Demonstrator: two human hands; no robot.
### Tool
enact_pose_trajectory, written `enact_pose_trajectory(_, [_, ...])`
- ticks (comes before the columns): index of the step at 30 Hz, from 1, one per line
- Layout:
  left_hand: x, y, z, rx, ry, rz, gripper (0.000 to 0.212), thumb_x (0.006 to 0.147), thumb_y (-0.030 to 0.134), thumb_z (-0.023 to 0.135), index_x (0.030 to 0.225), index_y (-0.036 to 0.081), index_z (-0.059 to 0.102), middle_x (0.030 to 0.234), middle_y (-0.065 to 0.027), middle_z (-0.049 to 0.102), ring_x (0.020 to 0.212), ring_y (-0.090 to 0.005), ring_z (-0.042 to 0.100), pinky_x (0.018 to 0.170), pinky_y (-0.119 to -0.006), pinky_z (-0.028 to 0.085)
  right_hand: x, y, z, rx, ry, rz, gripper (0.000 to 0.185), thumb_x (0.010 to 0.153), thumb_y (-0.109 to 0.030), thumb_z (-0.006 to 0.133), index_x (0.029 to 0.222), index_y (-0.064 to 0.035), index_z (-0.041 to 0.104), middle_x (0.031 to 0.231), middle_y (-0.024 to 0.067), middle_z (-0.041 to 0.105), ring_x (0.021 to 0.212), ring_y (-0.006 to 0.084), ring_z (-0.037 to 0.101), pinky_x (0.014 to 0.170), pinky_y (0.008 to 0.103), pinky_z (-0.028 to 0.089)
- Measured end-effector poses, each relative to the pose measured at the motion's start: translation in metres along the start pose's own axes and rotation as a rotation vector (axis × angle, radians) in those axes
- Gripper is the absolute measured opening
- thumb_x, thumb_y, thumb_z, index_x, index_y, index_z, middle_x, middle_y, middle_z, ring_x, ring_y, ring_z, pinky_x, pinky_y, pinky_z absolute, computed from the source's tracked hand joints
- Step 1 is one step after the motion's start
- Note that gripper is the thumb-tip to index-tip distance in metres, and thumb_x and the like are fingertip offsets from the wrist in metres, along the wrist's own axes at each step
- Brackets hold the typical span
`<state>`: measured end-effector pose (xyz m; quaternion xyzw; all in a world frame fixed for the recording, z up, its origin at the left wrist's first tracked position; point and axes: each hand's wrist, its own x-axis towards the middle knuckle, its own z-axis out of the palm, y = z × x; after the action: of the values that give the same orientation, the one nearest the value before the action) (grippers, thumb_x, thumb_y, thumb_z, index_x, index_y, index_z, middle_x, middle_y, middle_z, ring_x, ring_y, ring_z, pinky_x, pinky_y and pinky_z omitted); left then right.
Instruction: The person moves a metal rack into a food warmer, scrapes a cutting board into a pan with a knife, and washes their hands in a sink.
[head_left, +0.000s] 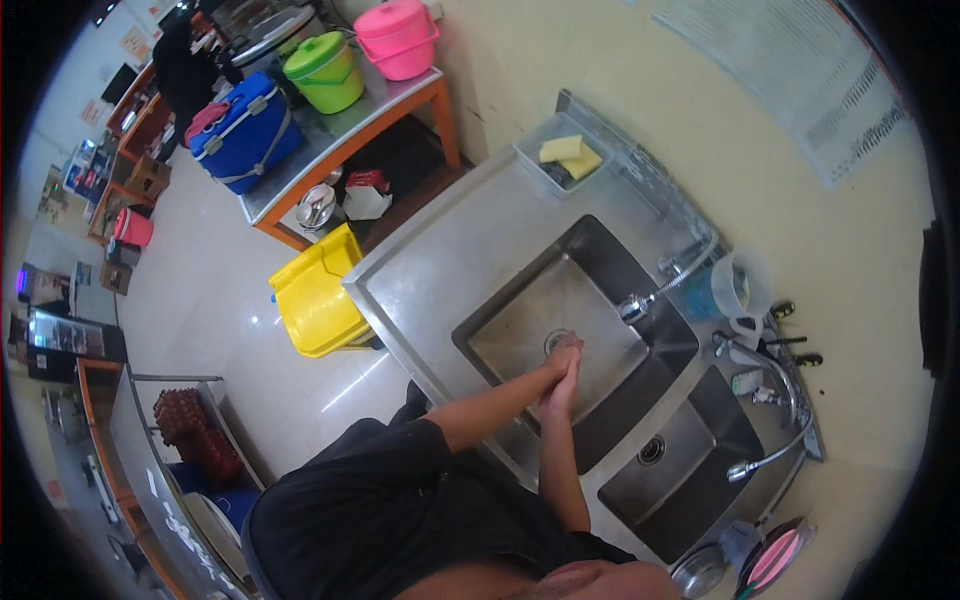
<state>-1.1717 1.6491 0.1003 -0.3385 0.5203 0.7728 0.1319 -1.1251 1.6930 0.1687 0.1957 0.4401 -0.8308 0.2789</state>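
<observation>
My left hand (560, 361) and my right hand (557, 396) are pressed together, palm to palm, over the larger basin (510, 337) of a stainless steel double sink. Their fingers overlap, so what lies between them is hidden. The tips are near the round drain (555, 341), seen past my fingers. Over the basin's wall side hangs a chrome spray head (634, 308) on a flexible hose. I cannot make out running water. The smaller basin (652, 495), with its own drain, is to the right of my right forearm.
A plastic tub (559, 187) holds yellow sponges on the drainboard. A clear pitcher (742, 289) and a second faucet (780, 375) stand along the wall. Left are a yellow bin (319, 300) and a table bearing a blue cooler (244, 135) and lidded buckets. A person (184, 75) is farther back.
</observation>
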Motion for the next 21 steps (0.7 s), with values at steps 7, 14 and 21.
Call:
enact_pose_trajectory(7, [-0.011,0.024,0.001,0.862,0.147,0.734,0.05,0.098,0.03,0.035,0.136,-0.001,0.042,0.143,-0.0191,0.039,0.135,-0.0296,0.034,0.114,-0.043,0.023,0.051,-0.013,-0.02,0.187,-0.091,0.025,0.07,0.097,-0.056,0.032,0.15,-0.0097,0.025,0.157,0.0113,0.021,0.145,0.023,0.018,0.116,0.038,0.015])
enact_pose_trajectory(14, [0.014,0.034,-0.005,0.976,0.026,0.743,0.052,0.097,0.029,0.035,0.135,-0.007,0.04,0.146,-0.0242,0.034,0.139,-0.0329,0.028,0.116,-0.044,0.019,0.077,-0.052,-0.008,0.47,-0.111,-0.03,0.063,0.1,-0.049,0.031,0.148,-0.0089,0.031,0.152,0.0057,0.034,0.136,0.0235,0.034,0.113,0.0353,0.022])
enact_pose_trajectory(21, [0.057,0.056,-0.041,0.736,0.167,0.546,0.058,0.096,0.03,0.034,0.139,-0.009,0.035,0.149,-0.0265,0.028,0.141,-0.0361,0.024,0.118,-0.047,0.012,0.038,-0.031,0.039,0.355,-0.308,0.053,0.066,0.099,-0.05,0.031,0.146,-0.0045,0.031,0.146,0.0074,0.041,0.134,0.0232,0.037,0.111,0.0363,0.026])
